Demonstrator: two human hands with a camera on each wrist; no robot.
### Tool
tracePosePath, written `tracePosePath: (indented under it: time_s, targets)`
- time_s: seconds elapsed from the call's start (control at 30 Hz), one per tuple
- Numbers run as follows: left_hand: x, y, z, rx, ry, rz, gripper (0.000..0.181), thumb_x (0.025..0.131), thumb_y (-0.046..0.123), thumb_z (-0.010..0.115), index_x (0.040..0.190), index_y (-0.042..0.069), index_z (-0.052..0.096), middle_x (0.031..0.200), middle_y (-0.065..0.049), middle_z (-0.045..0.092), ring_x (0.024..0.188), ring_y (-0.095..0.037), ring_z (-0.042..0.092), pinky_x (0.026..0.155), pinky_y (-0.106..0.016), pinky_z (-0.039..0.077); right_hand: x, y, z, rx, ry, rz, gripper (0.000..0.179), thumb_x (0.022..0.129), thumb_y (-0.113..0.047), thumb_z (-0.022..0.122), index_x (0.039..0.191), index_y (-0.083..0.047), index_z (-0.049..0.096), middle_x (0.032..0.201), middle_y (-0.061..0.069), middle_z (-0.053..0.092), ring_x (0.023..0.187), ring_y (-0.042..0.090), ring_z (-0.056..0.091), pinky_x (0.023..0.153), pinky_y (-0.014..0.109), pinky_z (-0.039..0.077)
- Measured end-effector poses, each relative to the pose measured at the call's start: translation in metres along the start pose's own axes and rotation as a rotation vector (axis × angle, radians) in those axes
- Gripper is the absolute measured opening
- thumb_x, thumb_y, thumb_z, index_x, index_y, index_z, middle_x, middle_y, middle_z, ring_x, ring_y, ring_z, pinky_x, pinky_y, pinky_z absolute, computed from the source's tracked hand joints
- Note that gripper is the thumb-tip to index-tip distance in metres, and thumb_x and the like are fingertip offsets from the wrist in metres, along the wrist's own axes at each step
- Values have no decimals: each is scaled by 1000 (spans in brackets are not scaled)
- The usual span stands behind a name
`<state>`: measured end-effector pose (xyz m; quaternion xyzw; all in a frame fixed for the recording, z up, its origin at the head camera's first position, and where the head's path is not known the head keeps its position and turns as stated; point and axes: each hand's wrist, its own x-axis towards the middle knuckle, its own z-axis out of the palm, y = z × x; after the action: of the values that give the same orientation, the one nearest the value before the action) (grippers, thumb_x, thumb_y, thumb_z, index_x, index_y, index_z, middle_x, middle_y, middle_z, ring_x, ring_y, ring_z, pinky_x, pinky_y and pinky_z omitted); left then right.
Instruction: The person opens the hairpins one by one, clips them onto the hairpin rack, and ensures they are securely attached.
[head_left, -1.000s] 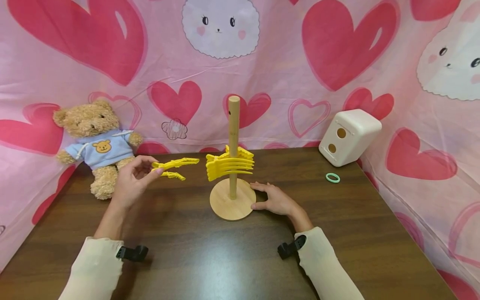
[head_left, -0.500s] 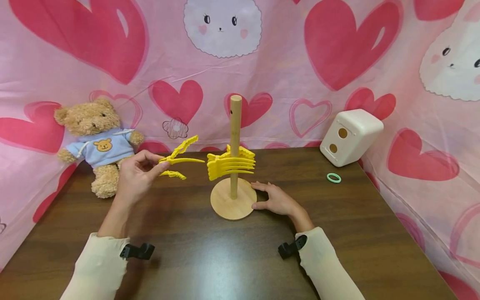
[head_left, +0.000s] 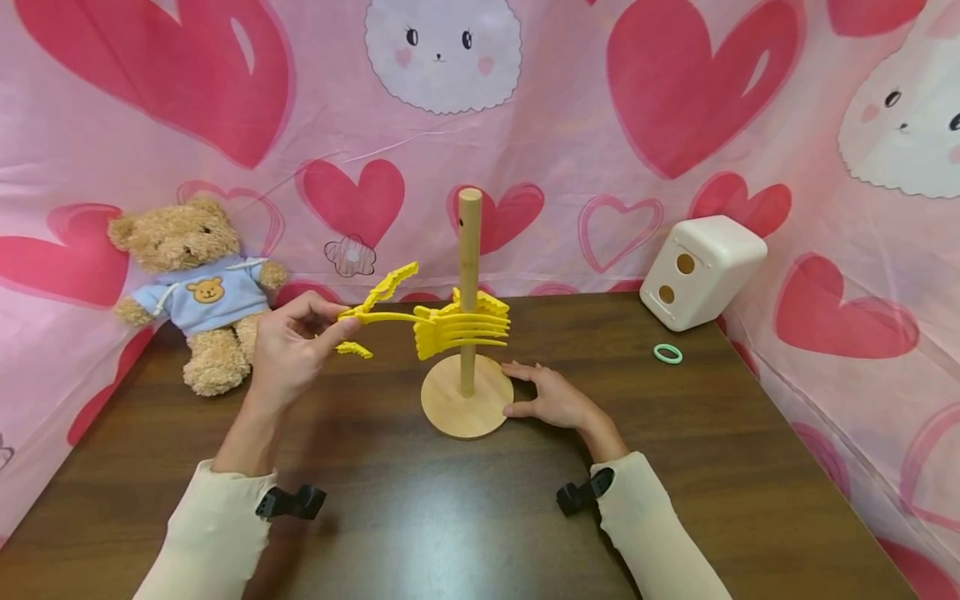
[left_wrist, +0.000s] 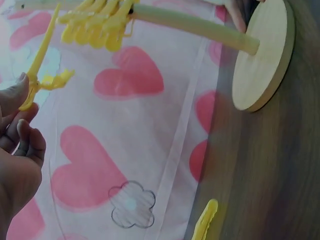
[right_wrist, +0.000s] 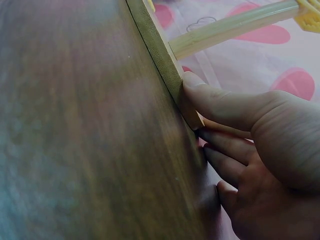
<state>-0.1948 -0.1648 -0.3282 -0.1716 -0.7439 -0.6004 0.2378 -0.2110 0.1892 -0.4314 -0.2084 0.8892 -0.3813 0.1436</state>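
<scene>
My left hand (head_left: 288,350) pinches a yellow alligator hair clip (head_left: 382,292) between thumb and fingers. Its jaws are spread wide, a slim straight prong and a wavy-edged one. The straight prong reaches the left end of a row of several yellow clips (head_left: 461,329) hanging across the post of the wooden stand (head_left: 468,258). How they are fastened is hidden behind the post. With thumb and fingers, my right hand (head_left: 551,398) holds the right rim of the stand's round base (right_wrist: 167,70). One more yellow clip (head_left: 354,349) lies behind my left hand, partly hidden.
A teddy bear (head_left: 202,287) in a blue top sits at the back left. At the back right stands a white box (head_left: 701,271) with two round holes; a mint-green ring (head_left: 667,354) lies before it. A heart-patterned pink cloth (head_left: 555,150) hangs behind the brown table (head_left: 360,517).
My left hand has moved right, carrying the clip to the row on the stand. The clip's jaws have spread from nearly together to wide apart. The right hand stays at the base.
</scene>
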Motion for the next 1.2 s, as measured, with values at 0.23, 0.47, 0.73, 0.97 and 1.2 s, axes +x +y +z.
tracePosePath:
  time_s: [0.23,0.47,0.73,0.97,1.2]
  targets:
    - [-1,6,13,-41,4,9,12,81,-14,77,90,-11,70,79,4,69,58,-9,55,54,-17,50,0,0,-1,-4,-2,-3,70,89,-23,80,148,-3,50,154,19,42,148,35,30,121,55,8]
    - [1,13,23,-52,-23,8,13,81,-11,79,91,-9,72,81,2,69,60,-12,54,51,-18,49,0,1,0,-1,5,6,70,89,-25,80,149,-5,50,155,18,42,148,34,29,121,56,8]
    - [3,18,35,-35,-44,7,14,81,-6,82,92,-6,74,82,1,66,66,-13,52,55,-18,45,1,2,1,-8,7,-12,70,89,-24,80,148,-3,50,153,18,44,148,33,31,121,54,8]
    - [4,20,41,-29,-67,2,14,80,-2,84,91,-4,75,82,-4,63,68,-15,51,57,-19,45,1,1,1,0,-2,-7,70,89,-24,80,149,-3,50,155,19,42,148,33,30,121,54,7]
    - [7,22,47,-28,-100,6,14,80,-1,84,89,-4,75,81,-7,61,69,-15,49,57,-19,43,1,1,0,4,-4,7,70,89,-24,80,149,-4,50,155,18,41,149,33,29,121,54,7]
